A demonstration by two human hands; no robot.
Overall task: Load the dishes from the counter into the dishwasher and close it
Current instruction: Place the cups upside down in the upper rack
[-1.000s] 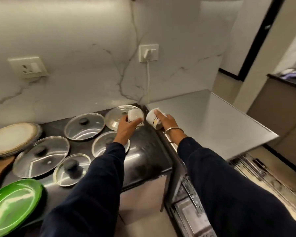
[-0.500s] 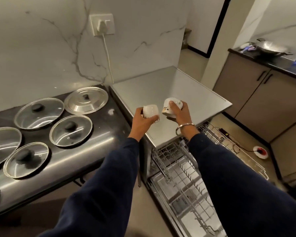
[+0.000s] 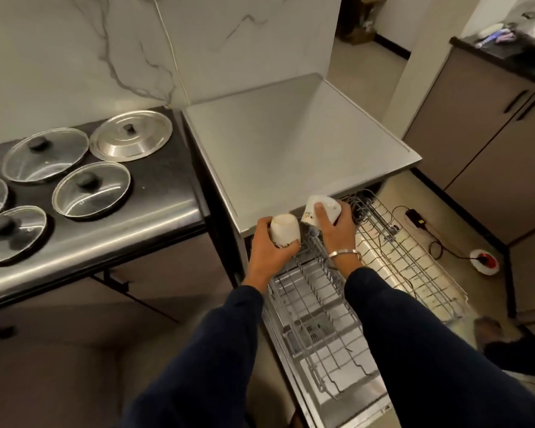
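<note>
I saw left hand gripping white cup, right hand gripping second cup, both over upper rack far end. Risk, I judged: cups clipping dishwasher top edge or tipping on tines. Lids waited on desk, left.

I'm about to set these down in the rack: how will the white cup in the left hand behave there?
The white cup looks like glazed ceramic, so probably stiff, slick and chippable against the wire rack. Its rounded sides suggest it could roll if laid sideways. The left hand wraps it alone, so it is likely light.
</note>
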